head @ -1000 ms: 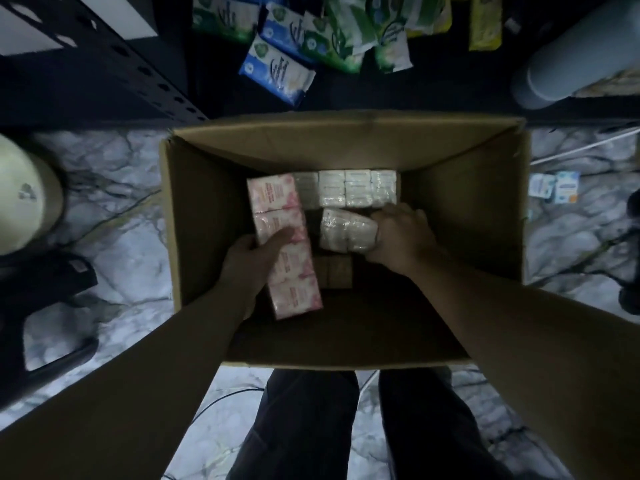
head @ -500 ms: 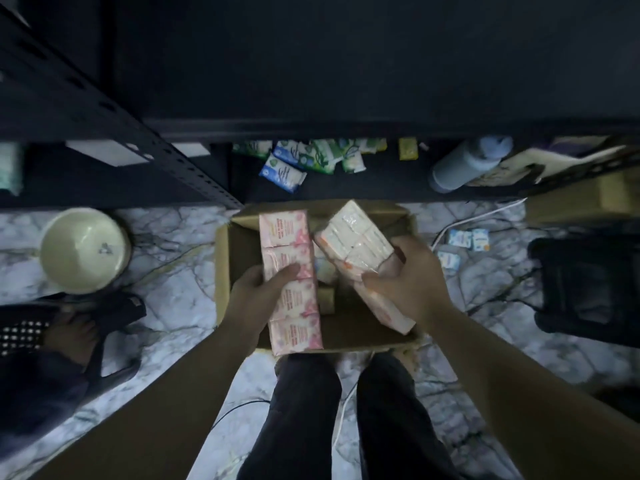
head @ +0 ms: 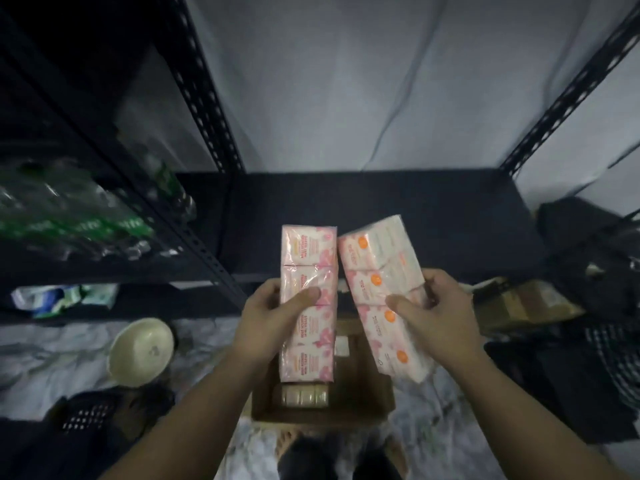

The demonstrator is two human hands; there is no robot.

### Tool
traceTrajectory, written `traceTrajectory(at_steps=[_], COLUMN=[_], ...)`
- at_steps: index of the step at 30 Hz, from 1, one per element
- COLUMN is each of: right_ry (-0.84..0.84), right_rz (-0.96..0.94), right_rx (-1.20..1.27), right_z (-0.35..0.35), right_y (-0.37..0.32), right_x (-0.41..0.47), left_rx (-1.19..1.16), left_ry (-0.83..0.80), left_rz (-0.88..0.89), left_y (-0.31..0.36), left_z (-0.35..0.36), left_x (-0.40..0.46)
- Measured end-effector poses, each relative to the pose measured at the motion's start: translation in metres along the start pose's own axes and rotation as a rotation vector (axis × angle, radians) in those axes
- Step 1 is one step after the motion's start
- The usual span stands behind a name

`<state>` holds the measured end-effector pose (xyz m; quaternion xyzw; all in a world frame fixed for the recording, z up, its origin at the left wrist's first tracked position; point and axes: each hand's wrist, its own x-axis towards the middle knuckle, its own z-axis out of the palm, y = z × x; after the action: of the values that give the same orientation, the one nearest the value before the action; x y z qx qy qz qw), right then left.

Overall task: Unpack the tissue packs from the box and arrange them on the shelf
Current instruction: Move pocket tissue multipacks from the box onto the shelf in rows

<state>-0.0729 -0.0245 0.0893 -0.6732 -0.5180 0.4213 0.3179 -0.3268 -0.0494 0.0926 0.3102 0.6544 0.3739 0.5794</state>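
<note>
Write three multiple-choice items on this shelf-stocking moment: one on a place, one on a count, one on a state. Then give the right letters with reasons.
1. Where is the cream bowl?
A. on the floor, left of the box
B. on the black shelf
C. inside the box

2. How many tissue bundles are held up?
A. one
B. two
C. four

3. What is the left hand doing?
A. hanging idle
B. pressing flat on the shelf
C. gripping the pink-flowered bundle

Answers:
1 A, the bowl sits on the marble floor left of the box.
2 B, the right hand holds the orange-dotted bundle and the left hand holds another.
3 C, its thumb lies across the bundle's front.
</note>
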Motion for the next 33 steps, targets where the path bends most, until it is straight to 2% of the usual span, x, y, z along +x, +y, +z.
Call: traceTrajectory(at_steps=[11,19,26,33], right_ry=[0.182,0.249,0.353,0.454], right_rz=[-0.425,-0.675,-0.83,-0.83], right_rx=[0.313,0.408,0.387,0.309], right_z=[-0.105,-0.167,-0.224,-0.263], right_y=[-0.182,-0.274,-0.332,-0.358], right_x=[-0.029,-0.036,-0.028,-0.008], left_rx=[-0.082,0.024,0.243,0.619], left_ry=[-0.016,-0.01,0.017,0.052], left_rz=[0.421,0.694,0.844,0.882], left_y=[0.2,0.311,0.406,0.473], left_z=[0.013,0.007,0.002,0.003], left_x=[-0.103,-0.162,-0.193,-0.176])
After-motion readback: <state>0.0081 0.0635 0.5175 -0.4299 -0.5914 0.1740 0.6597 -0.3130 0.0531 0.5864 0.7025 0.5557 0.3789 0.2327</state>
